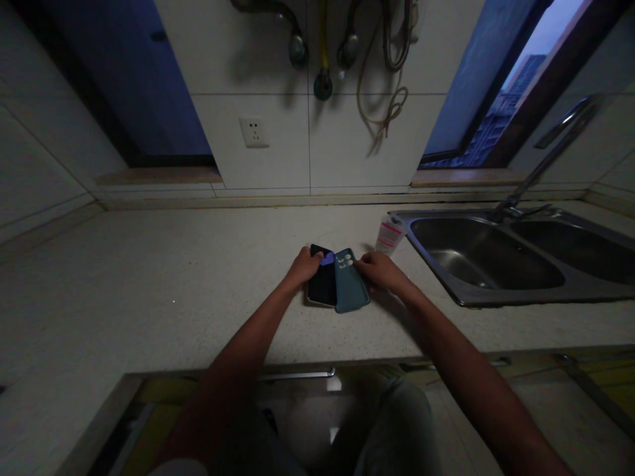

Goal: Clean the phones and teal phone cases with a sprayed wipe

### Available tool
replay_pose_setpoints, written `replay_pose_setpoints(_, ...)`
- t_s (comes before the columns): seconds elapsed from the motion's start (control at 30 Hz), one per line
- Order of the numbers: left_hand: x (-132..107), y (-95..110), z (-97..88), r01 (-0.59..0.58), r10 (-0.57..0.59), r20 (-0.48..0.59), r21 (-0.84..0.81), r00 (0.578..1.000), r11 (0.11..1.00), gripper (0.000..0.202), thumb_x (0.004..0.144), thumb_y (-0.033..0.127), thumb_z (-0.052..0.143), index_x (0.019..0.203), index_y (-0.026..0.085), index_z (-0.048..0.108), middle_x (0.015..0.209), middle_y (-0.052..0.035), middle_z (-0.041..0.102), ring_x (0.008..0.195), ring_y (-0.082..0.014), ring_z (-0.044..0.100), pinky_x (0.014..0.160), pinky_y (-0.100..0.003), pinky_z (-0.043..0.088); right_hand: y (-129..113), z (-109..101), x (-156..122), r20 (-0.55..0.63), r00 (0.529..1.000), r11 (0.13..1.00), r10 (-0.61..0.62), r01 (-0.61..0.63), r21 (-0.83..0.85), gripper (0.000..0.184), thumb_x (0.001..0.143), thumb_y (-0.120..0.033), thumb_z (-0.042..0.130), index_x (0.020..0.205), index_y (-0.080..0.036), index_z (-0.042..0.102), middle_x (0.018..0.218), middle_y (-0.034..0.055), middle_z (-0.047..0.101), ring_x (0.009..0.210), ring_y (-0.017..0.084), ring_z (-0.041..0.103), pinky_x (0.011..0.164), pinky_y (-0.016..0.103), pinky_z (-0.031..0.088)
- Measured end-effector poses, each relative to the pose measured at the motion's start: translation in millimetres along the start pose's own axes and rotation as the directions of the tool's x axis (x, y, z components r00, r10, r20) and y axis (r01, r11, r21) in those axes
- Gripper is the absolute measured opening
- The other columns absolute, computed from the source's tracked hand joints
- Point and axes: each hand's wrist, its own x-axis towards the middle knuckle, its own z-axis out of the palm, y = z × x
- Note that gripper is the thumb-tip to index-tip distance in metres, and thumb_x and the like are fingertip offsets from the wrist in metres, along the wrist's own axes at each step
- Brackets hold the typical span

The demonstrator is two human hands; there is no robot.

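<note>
Dim counter (208, 264), left hand (303, 266) clamped on dark phone (321, 285), right hand (379, 270) seemingly pinching teal case (351, 288), grips half-hidden

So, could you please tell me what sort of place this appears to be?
Most likely a home kitchen: a double-bowl stainless sink with a gooseneck faucet is set into a long pale countertop, with cabinet handles below.

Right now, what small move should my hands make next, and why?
Probably lift the teal case slightly with your right hand while your left hand steadies the phone: their neighbouring sides appear to meet, and a clear plastic container is just beyond your right hand, so lifting looks safer than swinging outward.
</note>
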Motion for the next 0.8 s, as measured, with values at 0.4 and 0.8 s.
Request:
replay_pose_setpoints(0.4, -10.8, 13.0, 6.9, -0.174, 0.265, -0.175, 0.412, 0.948, 0.895, 0.018, 0.077, 0.029, 0.073, 0.078, 0.023, 0.056, 0.087, -0.0073, 0.067, 0.093, -0.0267, 0.064, 0.084, -0.033, 0.043, 0.8, 50.6, 11.4, 0.046, 0.998, 0.713, 0.041, -0.061, 0.699, 0.021, 0.092, -0.036, 0.064, 0.084, -0.021, 0.052, 0.059, -0.0051, 0.058, 0.046, 0.009, 0.057, 0.042, 0.018, 0.047)
replay_pose_setpoints(0.8, -23.7, 21.6, 11.4, -0.309, 0.435, -0.217, 0.444, 0.874, 0.841, 0.03, 0.082, 0.029, 0.07, 0.111, 0.02, 0.071, 0.121, -0.0134, 0.063, 0.106, -0.0267, 0.063, 0.099, -0.034, 0.044, -6.1, 59.5, 3.6, 0.155, 0.982, 0.433, -0.107, -0.094, 0.896, 0.037, 0.08, -0.036, 0.077, 0.091, -0.024, 0.044, 0.064, -0.0088, 0.062, 0.051, 0.011, 0.065, 0.053, 0.027, 0.061)
